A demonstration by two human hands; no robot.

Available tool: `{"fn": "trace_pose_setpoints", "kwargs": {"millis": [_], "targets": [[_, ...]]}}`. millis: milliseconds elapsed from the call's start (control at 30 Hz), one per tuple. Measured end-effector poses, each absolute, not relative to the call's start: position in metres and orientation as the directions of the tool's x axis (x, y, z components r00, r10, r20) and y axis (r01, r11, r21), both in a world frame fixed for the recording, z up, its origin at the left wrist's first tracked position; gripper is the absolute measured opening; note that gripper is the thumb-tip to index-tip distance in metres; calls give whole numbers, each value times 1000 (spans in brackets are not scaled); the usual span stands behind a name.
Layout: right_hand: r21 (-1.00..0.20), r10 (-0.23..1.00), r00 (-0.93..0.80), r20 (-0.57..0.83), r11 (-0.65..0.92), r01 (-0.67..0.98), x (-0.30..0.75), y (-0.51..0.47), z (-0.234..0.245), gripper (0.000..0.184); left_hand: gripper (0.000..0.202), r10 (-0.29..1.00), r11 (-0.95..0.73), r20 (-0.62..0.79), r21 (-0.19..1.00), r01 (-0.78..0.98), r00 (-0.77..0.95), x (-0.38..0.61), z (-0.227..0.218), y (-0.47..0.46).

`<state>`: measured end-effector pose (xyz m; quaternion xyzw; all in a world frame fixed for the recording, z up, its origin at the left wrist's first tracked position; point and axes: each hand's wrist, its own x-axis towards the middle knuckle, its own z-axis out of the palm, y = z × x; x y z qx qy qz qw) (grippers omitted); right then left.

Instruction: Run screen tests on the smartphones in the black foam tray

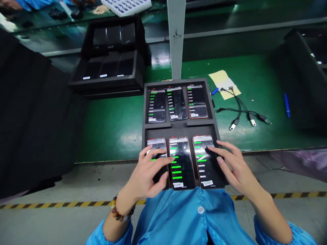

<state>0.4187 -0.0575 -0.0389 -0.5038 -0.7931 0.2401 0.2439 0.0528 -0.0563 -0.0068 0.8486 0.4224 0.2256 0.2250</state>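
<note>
A black foam tray [178, 127] holds two rows of smartphones, their lit screens showing lists with green-marked lines. My left hand [150, 172] spreads over the front-left smartphone [159, 144], hiding much of it. Its index finger reaches across to the screen of the front-middle smartphone [182, 170]. At the front-right smartphone [204, 166], my right hand [233, 166] has its index fingertip at the upper screen, with the other fingers apart by the tray's right edge. Neither hand grips anything. Behind them lie the back-left [157, 105], back-middle [176, 103] and back-right [196, 102] smartphones.
Stacked black trays [138, 68] with dark phones stand at the back left. Short black cables [240, 109] and yellow paper [219, 80] lie right of the tray, with a blue pen [287, 104] farther out. A grey post [176, 37] rises behind the tray.
</note>
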Motion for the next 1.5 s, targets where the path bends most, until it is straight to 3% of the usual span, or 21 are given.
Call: {"fn": "trace_pose_setpoints", "kwargs": {"millis": [233,533,600,733,800,1067,1300,1500], "targets": [[-650,918,-373,133,365,667,420,-59,-39,46,40,835,-496,114,581,645,539,63,-8,-50],[-695,843,-484,233,492,524,424,-70,-27,41,34,791,-447,49,727,522,610,54,6,-60],[-710,856,-462,233,474,520,424,-70,-27,42,34,827,-442,71,696,566,558,44,4,-59],[-678,913,-371,170,382,628,424,-66,-28,42,36,914,-398,159,525,752,373,20,-5,-59],[-656,911,-377,166,387,648,424,-65,-28,41,32,914,-402,166,476,782,369,12,-7,-61],[-682,857,-474,203,471,559,427,-62,-27,35,24,864,-453,91,570,686,495,9,2,-71],[-663,883,-411,227,449,599,426,-61,-23,37,32,874,-459,152,569,683,461,24,-1,-63],[-648,849,-474,231,498,576,427,-65,-27,41,30,883,-463,210,534,708,419,22,-2,-58]]}}
